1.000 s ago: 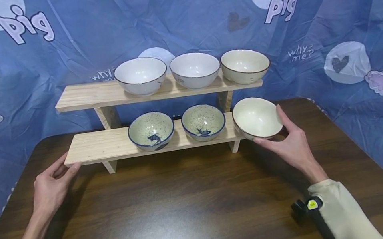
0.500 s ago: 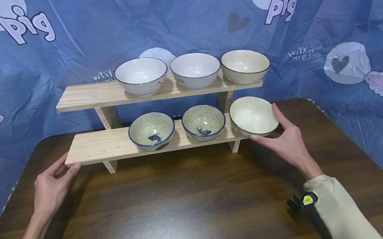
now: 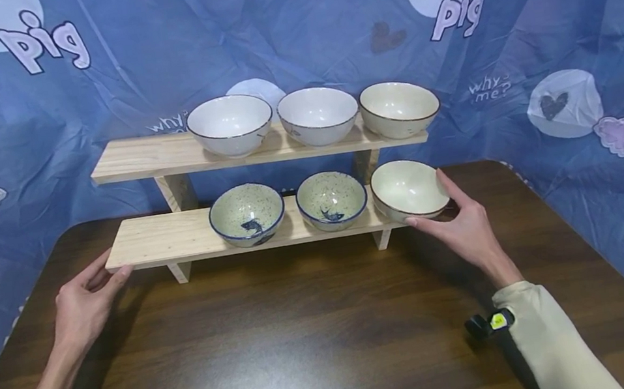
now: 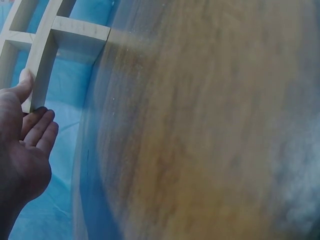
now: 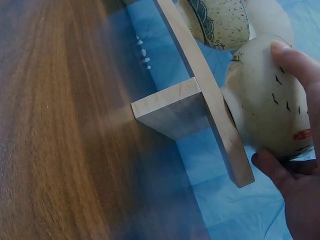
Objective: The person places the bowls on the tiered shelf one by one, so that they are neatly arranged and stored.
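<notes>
A cream bowl (image 3: 409, 189) with a brown rim stands at the right end of the rack's lower shelf (image 3: 166, 236). My right hand (image 3: 464, 227) grips its right side, thumb at the front and fingers round the far side. In the right wrist view the bowl (image 5: 267, 100) shows small dark marks and a red patch outside, its foot right at the shelf board (image 5: 220, 120). My left hand (image 3: 84, 303) pinches the left end of the lower shelf, and the left wrist view shows thumb and fingers on either side of the board (image 4: 40, 65).
Two speckled blue-rimmed bowls (image 3: 247, 215) (image 3: 332, 201) sit left of the cream bowl. On the upper shelf (image 3: 147, 157) stand two white bowls (image 3: 230, 125) (image 3: 318, 116) and another cream bowl (image 3: 400, 109). The rack is on a dark wooden table (image 3: 282, 330) before a blue cloth (image 3: 289, 20).
My right hand has moved the cream bowl left, from beyond the shelf's right end onto the lower shelf beside the speckled bowls. My left hand has stayed on the shelf end.
</notes>
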Tool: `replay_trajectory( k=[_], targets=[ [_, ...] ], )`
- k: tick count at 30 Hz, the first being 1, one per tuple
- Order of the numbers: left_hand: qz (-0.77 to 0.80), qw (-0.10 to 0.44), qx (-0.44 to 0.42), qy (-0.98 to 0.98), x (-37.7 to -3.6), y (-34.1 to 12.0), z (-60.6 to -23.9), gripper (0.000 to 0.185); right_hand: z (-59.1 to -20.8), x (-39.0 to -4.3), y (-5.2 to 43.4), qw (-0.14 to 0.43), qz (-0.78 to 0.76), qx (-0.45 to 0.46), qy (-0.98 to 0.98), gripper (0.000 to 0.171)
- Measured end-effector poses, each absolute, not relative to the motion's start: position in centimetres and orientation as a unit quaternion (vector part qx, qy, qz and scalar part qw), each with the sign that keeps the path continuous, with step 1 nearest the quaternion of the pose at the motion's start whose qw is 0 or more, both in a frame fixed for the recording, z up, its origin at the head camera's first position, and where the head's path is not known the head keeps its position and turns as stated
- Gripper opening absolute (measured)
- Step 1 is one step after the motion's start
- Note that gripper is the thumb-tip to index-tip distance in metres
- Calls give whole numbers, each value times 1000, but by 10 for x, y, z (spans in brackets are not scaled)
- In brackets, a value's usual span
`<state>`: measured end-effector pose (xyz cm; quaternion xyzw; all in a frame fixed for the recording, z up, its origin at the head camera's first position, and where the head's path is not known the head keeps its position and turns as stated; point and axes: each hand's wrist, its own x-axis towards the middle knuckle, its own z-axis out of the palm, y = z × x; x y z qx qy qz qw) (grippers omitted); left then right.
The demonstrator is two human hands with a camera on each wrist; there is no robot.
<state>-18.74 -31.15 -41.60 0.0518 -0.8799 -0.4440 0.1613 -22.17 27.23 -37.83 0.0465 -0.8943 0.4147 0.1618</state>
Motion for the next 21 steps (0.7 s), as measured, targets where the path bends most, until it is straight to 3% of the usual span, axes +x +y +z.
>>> replay_trajectory(
  k=[15,21],
  targets=[
    [-438,147,52,-885,-189,-312,-415,65,-378,-217,273,131,397,67,-906,117],
    [-434,153,49,-886,-187,-309,-411,64,-388,-211,282,143,416,76,-895,120]
  ],
)
